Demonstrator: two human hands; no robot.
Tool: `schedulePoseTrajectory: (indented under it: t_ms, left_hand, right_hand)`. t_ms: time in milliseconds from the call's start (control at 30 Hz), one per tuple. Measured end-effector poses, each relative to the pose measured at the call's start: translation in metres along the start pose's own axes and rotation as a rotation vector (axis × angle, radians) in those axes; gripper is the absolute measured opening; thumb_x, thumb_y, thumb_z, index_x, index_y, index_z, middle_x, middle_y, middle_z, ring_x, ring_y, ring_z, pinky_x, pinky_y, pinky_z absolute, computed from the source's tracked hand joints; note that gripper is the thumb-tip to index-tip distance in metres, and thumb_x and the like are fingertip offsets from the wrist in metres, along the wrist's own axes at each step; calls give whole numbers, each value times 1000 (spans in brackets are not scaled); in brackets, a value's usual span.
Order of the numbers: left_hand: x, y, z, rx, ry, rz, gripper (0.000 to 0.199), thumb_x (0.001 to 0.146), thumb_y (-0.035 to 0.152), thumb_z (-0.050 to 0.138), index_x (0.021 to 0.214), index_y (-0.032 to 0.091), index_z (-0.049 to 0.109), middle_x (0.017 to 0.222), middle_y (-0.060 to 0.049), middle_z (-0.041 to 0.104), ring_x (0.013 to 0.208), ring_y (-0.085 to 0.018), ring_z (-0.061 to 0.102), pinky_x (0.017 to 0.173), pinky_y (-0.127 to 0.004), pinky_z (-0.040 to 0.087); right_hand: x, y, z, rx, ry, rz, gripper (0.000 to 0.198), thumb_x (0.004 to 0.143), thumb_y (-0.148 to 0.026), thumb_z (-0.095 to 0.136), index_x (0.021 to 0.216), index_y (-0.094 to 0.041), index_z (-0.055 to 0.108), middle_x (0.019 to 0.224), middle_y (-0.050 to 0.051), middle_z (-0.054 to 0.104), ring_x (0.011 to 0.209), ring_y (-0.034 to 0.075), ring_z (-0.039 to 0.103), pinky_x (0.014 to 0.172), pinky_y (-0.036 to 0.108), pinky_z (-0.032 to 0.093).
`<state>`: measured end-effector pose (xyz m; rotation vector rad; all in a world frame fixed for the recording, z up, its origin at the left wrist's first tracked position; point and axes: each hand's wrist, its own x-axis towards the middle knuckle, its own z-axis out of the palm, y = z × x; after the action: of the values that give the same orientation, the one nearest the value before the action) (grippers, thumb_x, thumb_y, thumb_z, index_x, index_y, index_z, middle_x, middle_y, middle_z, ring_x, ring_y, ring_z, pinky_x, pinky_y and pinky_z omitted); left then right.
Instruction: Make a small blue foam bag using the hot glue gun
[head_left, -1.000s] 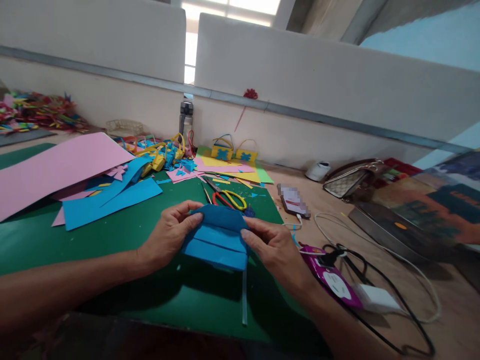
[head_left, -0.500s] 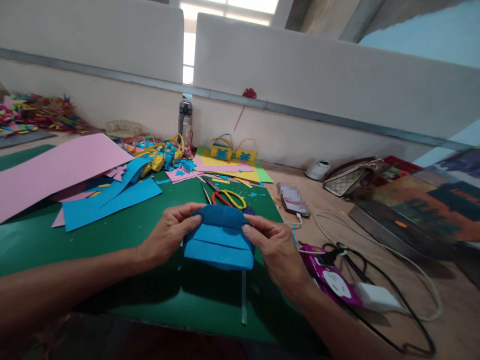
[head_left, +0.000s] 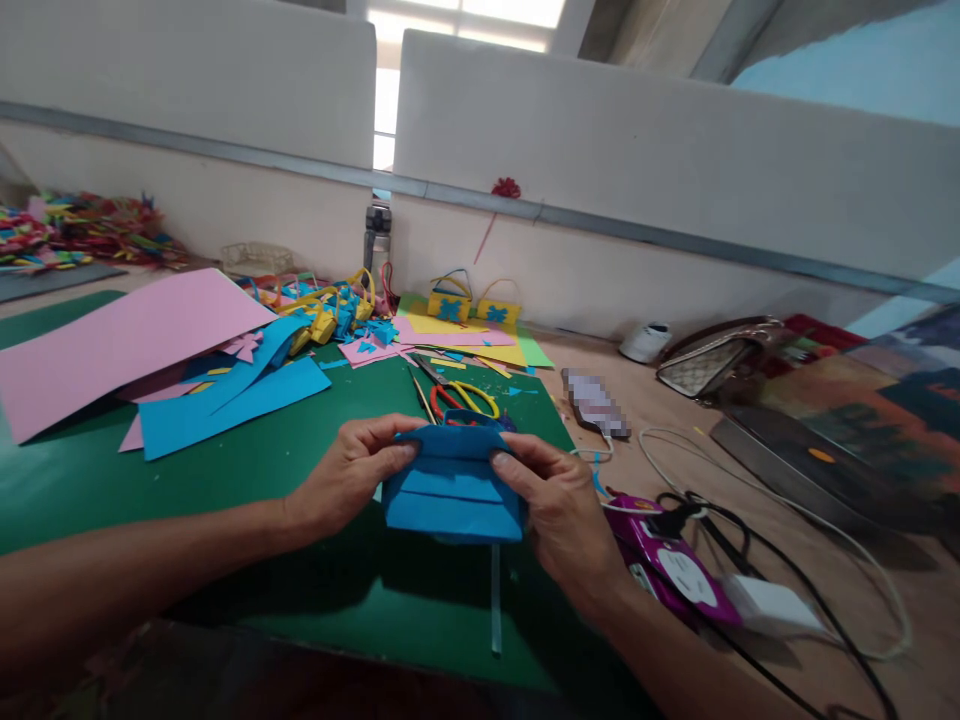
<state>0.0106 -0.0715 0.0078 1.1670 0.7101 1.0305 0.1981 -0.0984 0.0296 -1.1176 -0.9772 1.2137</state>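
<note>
A folded blue paper bag hangs between my two hands above the green cutting mat. My left hand pinches its upper left corner, thumb in front. At the upper right corner, my right hand grips it the same way. Crosswise creases run over its front. Just beyond it lie scissors with red and yellow handles, partly hidden by the paper. A thin clear glue stick shows below the bag.
Blue paper and pink paper lie left. Small yellow bags stand at the back, beside piled paper pieces. Right are a phone, a purple power strip, cables and a handbag.
The bag's top edge has tipped, and its upper flap looks flatter and straighter. Both hands keep their hold. The whole view has shifted slightly.
</note>
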Motion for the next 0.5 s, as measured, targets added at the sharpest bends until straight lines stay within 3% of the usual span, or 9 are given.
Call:
schedulePoseTrajectory:
  t_ms: [333, 500]
  left_hand:
    - [0, -2, -4, -68, -10, -23, 28, 70, 25, 65, 97, 21, 69, 81, 0, 66, 65, -10, 53, 61, -20, 41]
    - [1, 0, -4, 6, 33, -49, 28, 68, 23, 61, 94, 19, 70, 65, 1, 57, 52, -8, 40, 50, -19, 30]
  right_hand:
    - [-8, -4, 3, -91, 39, 35, 26, 56, -29, 75, 81, -21, 73, 61, -2, 64, 50, 11, 50, 45, 23, 40]
    - [-9, -6, 3, -184, 31, -15, 17, 60, -29, 70, 74, -19, 73, 50, -3, 53, 44, 8, 38, 41, 21, 29]
